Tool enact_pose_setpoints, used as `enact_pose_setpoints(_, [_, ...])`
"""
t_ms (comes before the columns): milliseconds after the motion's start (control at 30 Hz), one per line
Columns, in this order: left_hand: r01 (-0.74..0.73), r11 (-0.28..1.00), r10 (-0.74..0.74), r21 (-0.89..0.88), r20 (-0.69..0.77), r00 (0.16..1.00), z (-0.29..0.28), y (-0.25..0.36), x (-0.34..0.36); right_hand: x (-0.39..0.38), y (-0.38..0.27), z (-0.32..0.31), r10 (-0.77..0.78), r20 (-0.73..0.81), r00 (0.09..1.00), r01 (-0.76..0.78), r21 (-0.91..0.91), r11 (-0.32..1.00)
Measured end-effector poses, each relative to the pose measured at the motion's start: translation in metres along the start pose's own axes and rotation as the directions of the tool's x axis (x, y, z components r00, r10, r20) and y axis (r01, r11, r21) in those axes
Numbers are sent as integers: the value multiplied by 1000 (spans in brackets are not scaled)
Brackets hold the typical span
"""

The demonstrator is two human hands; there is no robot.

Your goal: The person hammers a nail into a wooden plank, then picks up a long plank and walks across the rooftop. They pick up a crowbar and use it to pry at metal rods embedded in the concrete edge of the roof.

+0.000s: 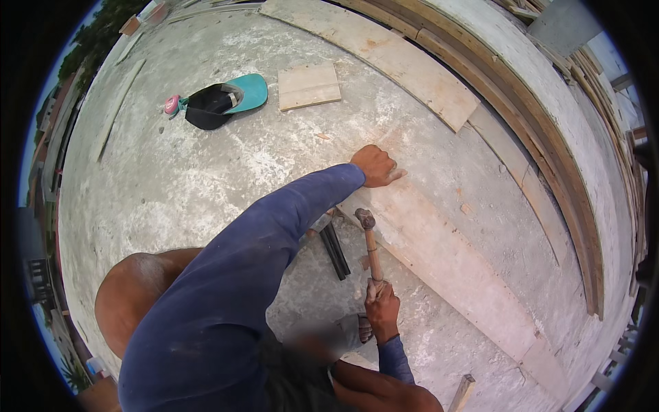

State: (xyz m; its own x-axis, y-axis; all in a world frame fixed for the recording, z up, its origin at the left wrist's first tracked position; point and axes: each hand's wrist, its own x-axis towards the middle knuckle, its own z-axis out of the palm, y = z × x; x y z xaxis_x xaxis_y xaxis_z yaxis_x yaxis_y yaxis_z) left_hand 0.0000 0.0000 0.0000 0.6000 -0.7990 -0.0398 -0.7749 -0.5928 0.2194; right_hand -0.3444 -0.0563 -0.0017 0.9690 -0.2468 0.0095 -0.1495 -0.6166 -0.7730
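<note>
My right hand [383,307] is wrapped round the wooden handle of a hammer [373,250]. The hammer's dull metal head points away from me, beside the left edge of a long pale wooden plank [453,261]. That plank lies slantwise on the concrete, from the middle of the view toward the lower right. My left arm, in a blue sleeve, reaches across to the plank's far end. There my left hand [375,166] is closed, fingers curled; what it grips, if anything, is hidden. Two dark parallel bars [334,253] lie on the floor below my left forearm, near my foot.
Further off on the concrete floor [192,178] lie a black and teal cap [223,103], a small pink round object [172,105] and a short square board [309,86]. Long boards [391,58] and stacked timbers [542,130] run along the right. A thin wood strip [120,110] lies at left.
</note>
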Motion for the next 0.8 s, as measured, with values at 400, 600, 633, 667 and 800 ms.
enact_pose_setpoints(400, [-7, 999, 8, -45, 9, 1000, -7, -3, 5, 1, -36, -38, -115, -43, 992, 113, -47, 992])
enact_pose_setpoints(600, [-13, 999, 13, -38, 6, 1000, -2, -5, 11, 4, -35, -45, -56, -292, 955, 28, -101, 994])
enact_pose_setpoints(633, [-10, 999, 9, -39, -8, 1000, 0, -5, 8, 3, -36, -47, -95, -380, 920, 136, 85, 987])
enact_pose_setpoints(667, [-6, 1000, 6, -26, -5, 1000, -2, -7, 5, 2, -37, -49, -167, -413, 895, 312, 314, 897])
enact_pose_setpoints(800, [1, 1000, -2, -21, -30, 1000, -11, -11, 6, 11, -37, -40, -110, -72, 991, 112, 33, 993])
